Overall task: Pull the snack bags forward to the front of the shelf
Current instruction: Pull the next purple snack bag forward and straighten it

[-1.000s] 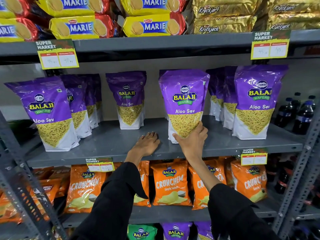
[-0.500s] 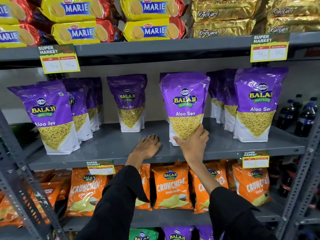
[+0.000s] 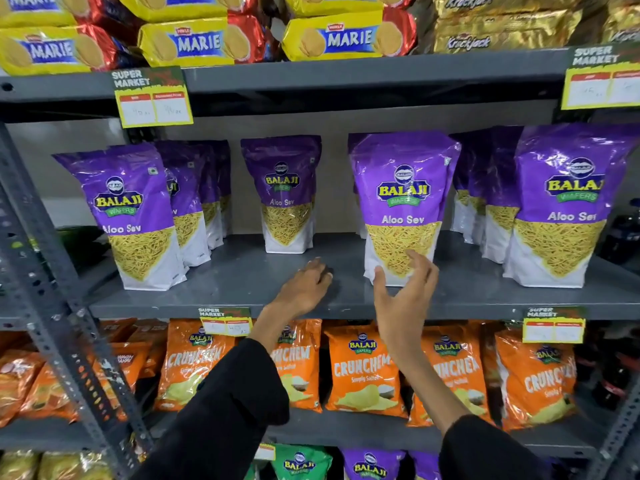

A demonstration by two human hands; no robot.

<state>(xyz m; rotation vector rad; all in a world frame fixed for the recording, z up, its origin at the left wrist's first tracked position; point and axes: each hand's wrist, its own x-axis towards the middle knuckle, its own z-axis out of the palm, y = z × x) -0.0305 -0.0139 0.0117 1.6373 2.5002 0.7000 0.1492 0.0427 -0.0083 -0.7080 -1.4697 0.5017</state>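
Head view: right hand (image 3: 403, 296) hangs unclenched just before an upright Aloo Sev bag (image 3: 401, 206) near the shelf (image 3: 485, 299) front, gripping nothing, while left hand (image 3: 306, 289) lies flat and empty on the shelf, seemingly bracing.

Price tags (image 3: 154, 98) at 11 o'clock: figures blurred. Rightmost Aloo Sev bag (image 3: 568, 209) at 3 o'clock cut by edge.

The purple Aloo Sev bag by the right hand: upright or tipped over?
Upright. The Aloo Sev bag stands on its flat base on the grey shelf, label facing out; the right hand is open in front of it.
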